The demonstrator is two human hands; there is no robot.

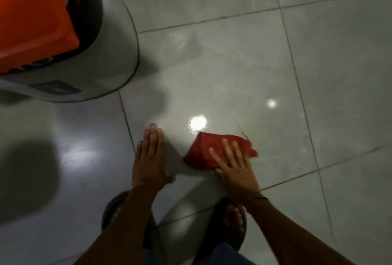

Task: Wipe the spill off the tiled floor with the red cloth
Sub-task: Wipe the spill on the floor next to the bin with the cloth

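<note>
The red cloth lies folded on the pale tiled floor, just below a bright light reflection. My right hand presses flat on the cloth's near right part, fingers spread. My left hand rests flat on the bare tile to the left of the cloth, fingers together, holding nothing. A faint darker wet-looking smear shows on the tile farther out; its edges are unclear.
A grey rounded appliance with an orange lid stands at the upper left, close to my left hand. My two feet in dark sandals are planted just behind my hands. Bare tiles stretch to the right and far side.
</note>
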